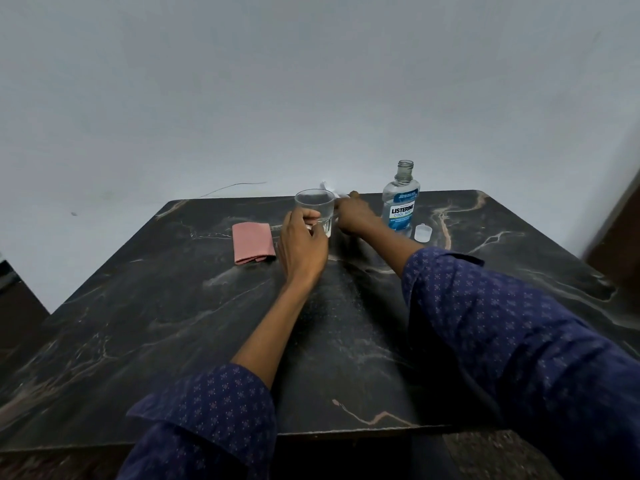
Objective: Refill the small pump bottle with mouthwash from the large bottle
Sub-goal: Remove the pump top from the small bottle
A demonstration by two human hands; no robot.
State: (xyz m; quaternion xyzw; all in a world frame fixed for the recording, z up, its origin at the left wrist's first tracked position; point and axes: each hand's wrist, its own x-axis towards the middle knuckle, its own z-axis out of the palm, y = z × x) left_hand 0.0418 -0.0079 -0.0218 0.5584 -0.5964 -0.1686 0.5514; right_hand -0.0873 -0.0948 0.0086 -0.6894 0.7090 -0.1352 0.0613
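A clear glass (315, 209) stands at the far middle of a dark marbled table (173, 323), with what looks like a little clear liquid at its bottom. To its right, an uncapped large mouthwash bottle (401, 202) stands upright, holding pale blue liquid; its clear cap (423, 233) sits on the table just right of it. The left hand (302, 244) curls round the near side of the glass. The right hand (355, 213) reaches past the glass's right side, holding something white (327, 186) that is mostly hidden; its grip cannot be told. A folded pink cloth (252, 242) lies left of the glass. Both forearms stretch out from blue patterned sleeves (502, 327).
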